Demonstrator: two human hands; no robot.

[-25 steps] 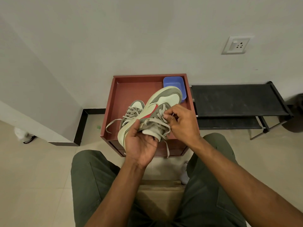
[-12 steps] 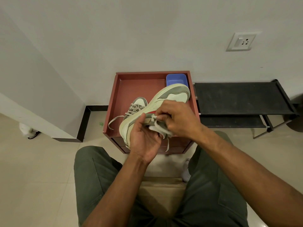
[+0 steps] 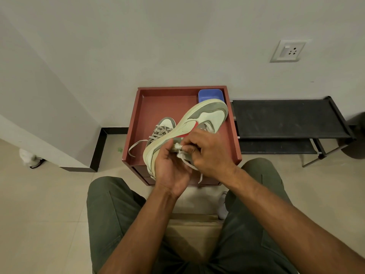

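A white and grey sneaker with a red mark is tilted on its side over the red-brown cabinet top. My left hand grips its heel end from below. My right hand covers the tongue area, and its fingers pinch the pale laces. A lace end hangs below my hands. The second sneaker lies behind the first on the cabinet top, with a loose lace trailing to the left.
A blue tub sits in the cabinet top's far right corner. A black low shoe rack stands to the right, against the wall. My knees in green trousers flank a tan stool. A wall socket is above the rack.
My right hand has moved down over the laces and closed on them against my left thumb. The held sneaker has tipped more onto its side.
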